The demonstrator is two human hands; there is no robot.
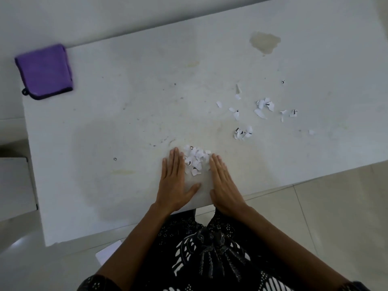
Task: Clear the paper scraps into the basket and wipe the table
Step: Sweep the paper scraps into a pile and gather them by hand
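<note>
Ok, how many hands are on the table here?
2. The left hand rests left of the scrap pile; the right hand rests to its right, both with straight fingers, near the front edge of the table.

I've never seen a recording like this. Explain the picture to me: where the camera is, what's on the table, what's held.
There is no machine here: a person works bare-handed, and the one camera sits on their head, looking forward and down. The left hand and right hand rest open, fingers straight, on the white table, one on each side of a small pile of paper scraps. Neither hand holds anything. More loose scraps lie scattered farther off to the right. A folded purple cloth sits at the far left corner, and a yellowish stain marks the far right. No basket is in view.
</note>
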